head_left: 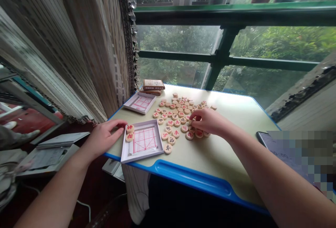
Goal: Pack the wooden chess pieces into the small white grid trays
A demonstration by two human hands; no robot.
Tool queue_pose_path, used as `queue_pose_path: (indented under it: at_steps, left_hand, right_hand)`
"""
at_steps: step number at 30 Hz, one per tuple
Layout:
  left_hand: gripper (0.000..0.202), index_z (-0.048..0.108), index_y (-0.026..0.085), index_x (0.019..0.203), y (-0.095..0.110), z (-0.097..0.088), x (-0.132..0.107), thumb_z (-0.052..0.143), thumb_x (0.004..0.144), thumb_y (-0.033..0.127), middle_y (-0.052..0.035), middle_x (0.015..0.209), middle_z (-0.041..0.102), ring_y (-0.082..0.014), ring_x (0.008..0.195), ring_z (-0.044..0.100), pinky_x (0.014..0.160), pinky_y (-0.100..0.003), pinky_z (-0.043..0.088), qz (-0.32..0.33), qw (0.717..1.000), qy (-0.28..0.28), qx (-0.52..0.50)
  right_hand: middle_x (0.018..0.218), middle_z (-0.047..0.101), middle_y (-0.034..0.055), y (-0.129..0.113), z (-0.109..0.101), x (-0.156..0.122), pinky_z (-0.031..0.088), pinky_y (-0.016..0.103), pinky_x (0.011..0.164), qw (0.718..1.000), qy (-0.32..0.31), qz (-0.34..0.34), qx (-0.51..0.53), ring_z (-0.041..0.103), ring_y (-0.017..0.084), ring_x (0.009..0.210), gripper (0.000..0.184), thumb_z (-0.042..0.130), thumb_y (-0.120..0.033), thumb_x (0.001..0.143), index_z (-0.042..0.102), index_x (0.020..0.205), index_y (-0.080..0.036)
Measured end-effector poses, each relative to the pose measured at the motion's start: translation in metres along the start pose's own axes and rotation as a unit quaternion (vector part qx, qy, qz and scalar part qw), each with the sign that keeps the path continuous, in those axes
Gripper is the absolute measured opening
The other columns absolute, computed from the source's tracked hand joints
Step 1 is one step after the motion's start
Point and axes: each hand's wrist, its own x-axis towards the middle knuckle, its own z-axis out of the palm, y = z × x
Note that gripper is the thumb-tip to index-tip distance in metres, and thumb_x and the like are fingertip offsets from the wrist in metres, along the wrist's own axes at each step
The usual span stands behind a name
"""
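At far left, a striped grey-brown fabric curtain is hung beside the table, and an open white rectangular box is seen below table height. The left hand is held loosely open, fingers slightly bent, with nothing seen in its grasp; its fingertips are placed beside the left side of a shallow white square tray lined with a red-printed grid sheet. At that side two round pale wooden discs with red characters are set; whether they are touched by the hand cannot be told. Behind, a second shallow white tray and a small stack of brown boxes or books are placed.

Across the middle of the pale blue-edged table, many round wooden discs with red or black characters are spread, some blank side up. Over their right part the right hand is lowered, fingers curled towards the thumb; whether a disc is gripped cannot be told. The handling of single discs appears to be in hand. A narrow fingertip pinch is called for, as neighbouring discs are crowded close and could be nudged. At far right, a dark-edged flat device is partly blurred out.
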Motion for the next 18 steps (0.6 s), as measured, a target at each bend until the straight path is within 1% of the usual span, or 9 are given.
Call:
queue_pose_path:
  at_steps: [2,5,7,9,12,16,18]
  left_hand:
    - [0.037,0.069,0.021,0.097,0.000,0.000,0.000,0.048,0.079,0.045,-0.0041,0.100,0.071,-0.0210,0.089,0.065,0.083,-0.028,0.050,-0.002,1.000,0.003,0.003]
    - [0.037,0.069,0.021,0.098,0.000,0.000,0.000,0.047,0.079,0.045,-0.0041,0.101,0.071,-0.0214,0.090,0.065,0.082,-0.029,0.050,-0.006,1.000,0.001,0.003]
    - [0.036,0.068,0.021,0.098,0.001,0.000,0.000,0.047,0.080,0.044,-0.0040,0.101,0.071,-0.0216,0.091,0.064,0.082,-0.029,0.050,-0.009,1.000,-0.003,0.005]
    - [0.036,0.068,0.021,0.098,0.001,0.000,0.000,0.047,0.080,0.043,-0.0039,0.102,0.071,-0.0218,0.092,0.064,0.082,-0.029,0.050,-0.009,1.000,-0.004,0.007]
    - [0.035,0.068,0.021,0.099,0.001,0.000,0.000,0.047,0.080,0.041,-0.0039,0.101,0.071,-0.0217,0.092,0.064,0.083,-0.029,0.050,-0.008,1.000,-0.003,0.010]
    - [0.034,0.068,0.021,0.099,0.000,0.001,0.000,0.047,0.080,0.040,-0.0039,0.101,0.071,-0.0213,0.091,0.064,0.083,-0.029,0.050,-0.011,1.000,-0.003,0.014]
    - [0.034,0.068,0.021,0.098,-0.001,0.001,0.000,0.048,0.080,0.042,-0.0037,0.101,0.071,-0.0212,0.090,0.064,0.082,-0.028,0.050,-0.012,1.000,-0.001,0.016]
  right_hand:
    - [0.088,0.071,0.0016,0.001,-0.001,0.000,0.041,0.023,0.058,1.000,0.007,0.005,0.011,0.060,0.015,0.071,0.024,0.057,-0.026,0.073,0.073,0.090,-0.024]
    - [0.088,0.072,0.0026,0.005,0.000,0.004,0.043,0.024,0.063,0.998,0.043,0.029,0.020,0.061,0.016,0.075,0.024,0.051,-0.024,0.076,0.074,0.083,-0.022]
    - [0.087,0.072,0.0035,0.008,0.002,0.006,0.043,0.024,0.063,0.997,0.061,0.035,0.023,0.061,0.016,0.075,0.024,0.051,-0.024,0.076,0.074,0.083,-0.021]
    - [0.086,0.072,0.0034,0.008,0.003,0.005,0.042,0.024,0.060,0.998,0.047,0.017,0.029,0.060,0.016,0.072,0.024,0.054,-0.029,0.077,0.074,0.087,-0.022]
    - [0.082,0.071,0.0013,0.003,0.004,0.002,0.039,0.023,0.054,0.999,0.002,-0.023,0.027,0.059,0.013,0.064,0.024,0.058,-0.034,0.076,0.073,0.093,-0.025]
    - [0.079,0.070,0.0002,-0.004,0.005,-0.002,0.037,0.021,0.052,0.999,-0.014,-0.049,0.002,0.057,0.011,0.059,0.017,0.059,-0.028,0.075,0.072,0.085,-0.023]
    - [0.077,0.069,0.0001,-0.007,0.005,-0.003,0.037,0.021,0.051,0.998,-0.030,-0.044,0.012,0.056,0.010,0.055,0.018,0.059,-0.030,0.076,0.071,0.086,-0.022]
